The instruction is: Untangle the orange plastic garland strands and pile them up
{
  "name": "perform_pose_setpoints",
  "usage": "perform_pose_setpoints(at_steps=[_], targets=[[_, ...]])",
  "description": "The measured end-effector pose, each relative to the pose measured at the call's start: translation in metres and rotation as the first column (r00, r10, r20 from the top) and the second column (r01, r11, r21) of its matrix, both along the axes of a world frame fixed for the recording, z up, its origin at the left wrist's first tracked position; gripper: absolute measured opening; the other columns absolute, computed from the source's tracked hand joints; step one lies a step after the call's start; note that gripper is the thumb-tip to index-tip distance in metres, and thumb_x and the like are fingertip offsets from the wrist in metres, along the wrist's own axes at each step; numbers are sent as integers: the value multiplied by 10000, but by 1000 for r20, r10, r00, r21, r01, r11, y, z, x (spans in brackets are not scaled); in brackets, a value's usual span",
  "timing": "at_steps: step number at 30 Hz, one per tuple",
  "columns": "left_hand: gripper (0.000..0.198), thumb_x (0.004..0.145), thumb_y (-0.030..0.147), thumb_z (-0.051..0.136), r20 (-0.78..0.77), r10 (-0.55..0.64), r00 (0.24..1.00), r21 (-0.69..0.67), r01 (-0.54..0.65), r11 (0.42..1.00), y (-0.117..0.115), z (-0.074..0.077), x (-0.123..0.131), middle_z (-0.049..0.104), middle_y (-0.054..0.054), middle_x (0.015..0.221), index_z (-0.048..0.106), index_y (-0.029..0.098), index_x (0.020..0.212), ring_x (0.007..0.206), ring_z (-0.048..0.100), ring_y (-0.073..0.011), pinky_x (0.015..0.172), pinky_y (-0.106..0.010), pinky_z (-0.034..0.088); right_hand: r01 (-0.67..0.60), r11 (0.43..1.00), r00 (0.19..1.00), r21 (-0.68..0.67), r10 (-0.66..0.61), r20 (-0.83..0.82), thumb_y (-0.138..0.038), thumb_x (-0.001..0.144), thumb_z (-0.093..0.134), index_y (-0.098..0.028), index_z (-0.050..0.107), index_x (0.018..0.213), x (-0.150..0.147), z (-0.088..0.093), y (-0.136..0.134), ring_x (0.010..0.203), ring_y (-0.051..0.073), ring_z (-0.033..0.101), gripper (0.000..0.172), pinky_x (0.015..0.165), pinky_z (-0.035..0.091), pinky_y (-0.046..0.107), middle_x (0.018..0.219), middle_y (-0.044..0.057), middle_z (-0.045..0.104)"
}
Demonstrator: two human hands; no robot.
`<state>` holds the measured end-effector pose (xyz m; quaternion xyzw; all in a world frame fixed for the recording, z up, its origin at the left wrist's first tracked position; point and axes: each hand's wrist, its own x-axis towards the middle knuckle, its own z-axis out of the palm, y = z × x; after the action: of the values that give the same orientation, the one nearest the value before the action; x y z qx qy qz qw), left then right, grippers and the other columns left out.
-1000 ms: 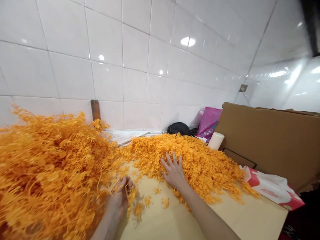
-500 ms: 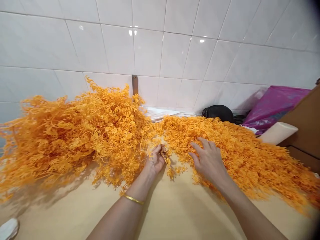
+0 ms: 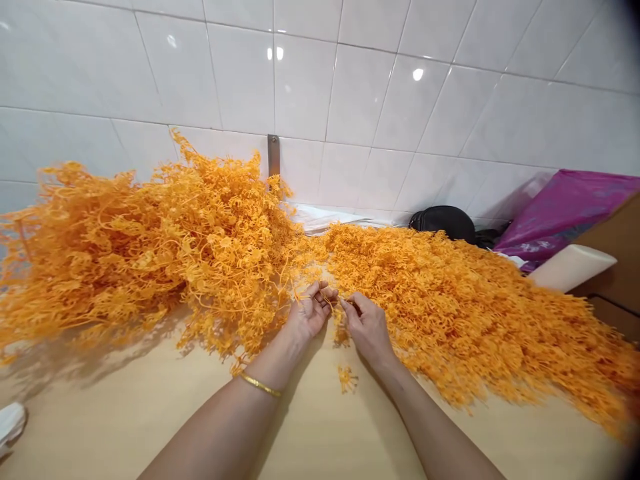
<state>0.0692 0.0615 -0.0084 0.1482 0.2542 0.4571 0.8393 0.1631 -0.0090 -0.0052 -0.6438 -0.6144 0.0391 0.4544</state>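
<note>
Between the two heaps, my left hand point(image 3: 314, 310) is palm up with its fingers curled on a thin orange stem of an artificial flower sprig point(image 3: 341, 327). My right hand point(image 3: 369, 327) meets it from the right, thumb and fingertips pinched at the same sprig. One small orange floret point(image 3: 347, 379) shows below the hands, over the tabletop. A tall, tangled heap of orange sprigs point(image 3: 220, 247) rises to the left of my left hand. A lower, denser heap of orange florets point(image 3: 465, 300) spreads beyond my right hand. The exact grip of the fingertips is partly hidden.
The pale tabletop point(image 3: 310, 427) runs up to a white tiled wall point(image 3: 240, 73) with a metal strip point(image 3: 273, 157). Behind the right heap lie a black pouch point(image 3: 443, 223), a purple bag point(image 3: 555, 207), a cream roll point(image 3: 575, 267) and a brown box point(image 3: 613, 233).
My right hand has moved left from the right heap and closed at the sprig by my left hand. A floret now shows below the hands. The camera view has shifted slightly.
</note>
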Motion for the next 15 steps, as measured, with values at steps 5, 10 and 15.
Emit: perform_pose_setpoints(at_steps=[5, 10, 15], targets=[[237, 821, 203, 379, 65, -20, 998, -26, 22, 999, -3, 3, -1, 320, 59, 332, 487, 124, 625, 386, 437, -77, 485, -193, 395, -20, 999, 984, -34, 14, -177, -347, 785, 409, -191, 396, 576, 4, -2, 0, 466, 98, 373, 261, 471, 277, 219, 488, -45, 411], [291, 842, 206, 335, 173, -117, 978, -2, 119, 993, -8, 2, -6, 184, 91, 332, 441, 123, 584, 280, 215, -30, 365, -158, 250, 230, 973, 726, 14, -162, -669, -435, 760, 418, -198, 405, 634, 24, 3, 3, 441, 101, 448, 268, 456, 364, 221, 486, -49, 454], [283, 841, 227, 333, 164, -120, 979, 18, 119, 993, -8, 2, -8, 173, 92, 352, 445, 123, 603, 298, 218, -34, 395, -167, 284, -6, 999, 725, -42, -25, -689, -401, 718, 494, -215, 472, 936, 27, 8, -1, 474, 106, 517, 287, 474, 412, 230, 580, -47, 498]])
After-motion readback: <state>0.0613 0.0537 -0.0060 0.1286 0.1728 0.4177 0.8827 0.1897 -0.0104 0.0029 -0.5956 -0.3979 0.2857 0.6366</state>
